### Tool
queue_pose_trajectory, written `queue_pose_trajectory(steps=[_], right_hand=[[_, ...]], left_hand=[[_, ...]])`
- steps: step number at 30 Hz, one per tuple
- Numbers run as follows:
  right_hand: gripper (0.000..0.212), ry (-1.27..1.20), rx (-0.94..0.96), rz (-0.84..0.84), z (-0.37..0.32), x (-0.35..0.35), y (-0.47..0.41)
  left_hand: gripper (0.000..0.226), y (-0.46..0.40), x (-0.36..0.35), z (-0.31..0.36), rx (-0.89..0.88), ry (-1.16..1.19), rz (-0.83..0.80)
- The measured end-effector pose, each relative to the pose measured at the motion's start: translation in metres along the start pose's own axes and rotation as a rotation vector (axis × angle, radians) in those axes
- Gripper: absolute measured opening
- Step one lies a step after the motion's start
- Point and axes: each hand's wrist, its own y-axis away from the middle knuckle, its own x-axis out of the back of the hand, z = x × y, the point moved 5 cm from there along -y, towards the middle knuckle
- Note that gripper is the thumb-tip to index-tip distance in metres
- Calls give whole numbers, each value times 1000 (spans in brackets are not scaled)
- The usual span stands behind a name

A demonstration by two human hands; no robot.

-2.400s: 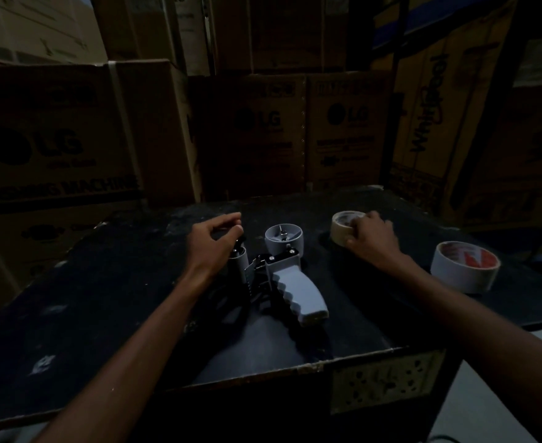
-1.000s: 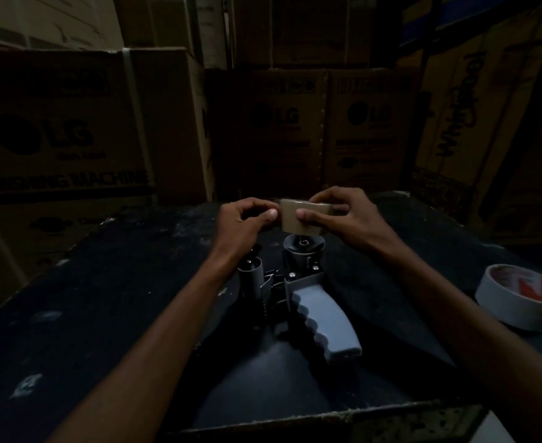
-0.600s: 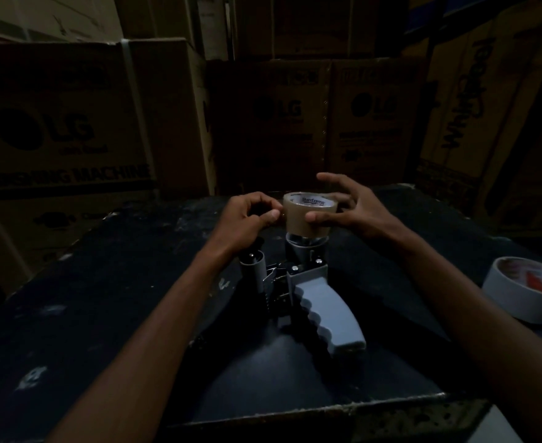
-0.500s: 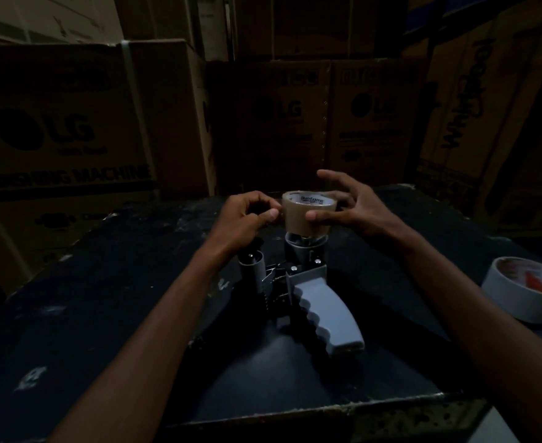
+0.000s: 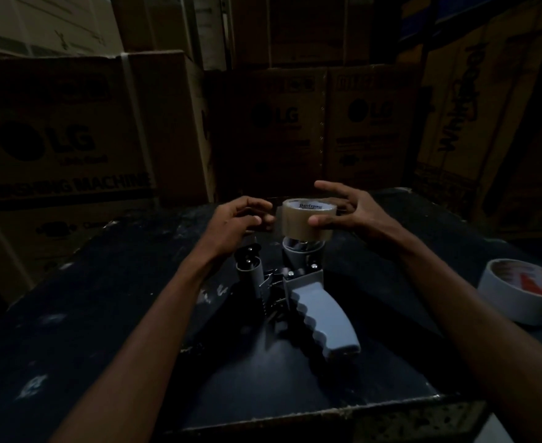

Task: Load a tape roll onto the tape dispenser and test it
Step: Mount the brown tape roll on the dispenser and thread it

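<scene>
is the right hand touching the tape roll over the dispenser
Touching. The head view shows the right hand with its thumb pressed against the side of the tape roll.

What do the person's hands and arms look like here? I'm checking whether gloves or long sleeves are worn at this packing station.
Both are bare. The left hand and right hand show no gloves, and no rings, watch or bands are visible in the dim light. Both forearms are uncovered down to the frame's edge, with no sleeve showing.
</scene>
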Motion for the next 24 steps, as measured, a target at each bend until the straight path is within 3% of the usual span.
queue_pose_trajectory(steps=[7, 15, 24], right_hand=[[113, 27, 15, -1, 3, -5, -1], [113, 82, 25, -40, 3, -14, -3], [117, 117, -3, -81, 7, -15, -3]], left_hand=[[39, -2, 7, -4, 63, 16, 106], [55, 2, -9, 4, 0, -54, -24], [34, 4, -11, 0, 9, -77, 9]])
